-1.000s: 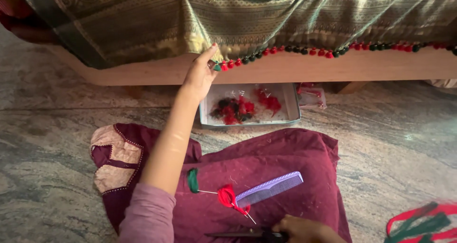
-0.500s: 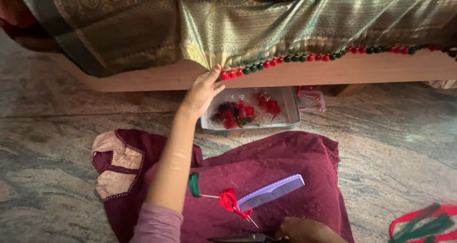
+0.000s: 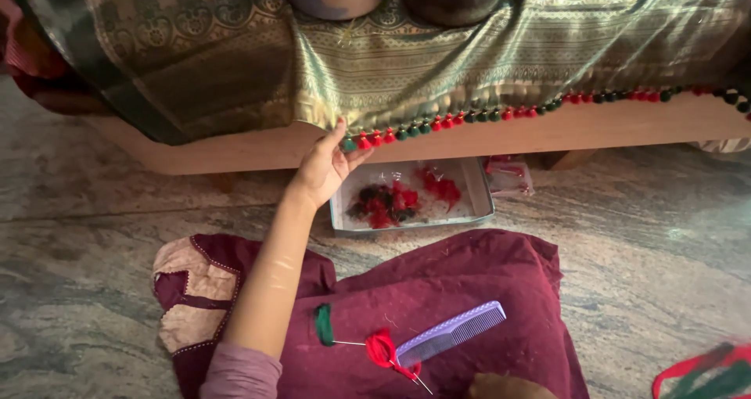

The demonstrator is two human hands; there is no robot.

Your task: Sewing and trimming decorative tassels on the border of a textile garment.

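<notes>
Up at the bench edge, the left hand (image 3: pixel 325 167) pinches the hem of the green-gold cloth (image 3: pixel 438 70) at the end of its row of red and green tassels (image 3: pixel 446 122), just above a grey tray (image 3: pixel 477 203) of red and dark thread bits on the floor. Only a sliver of the right hand (image 3: pixel 504 385) shows at the bottom edge, so I cannot tell its grip. Near it, on the maroon garment (image 3: pixel 469 278), lie a lilac comb (image 3: pixel 452 332), a red tassel (image 3: pixel 382 347) and a green one (image 3: pixel 323 324).

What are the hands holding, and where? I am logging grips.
The left hand pinches the green-gold fabric at its tasselled hem; the right hand, mostly cropped, cannot be told.
</notes>
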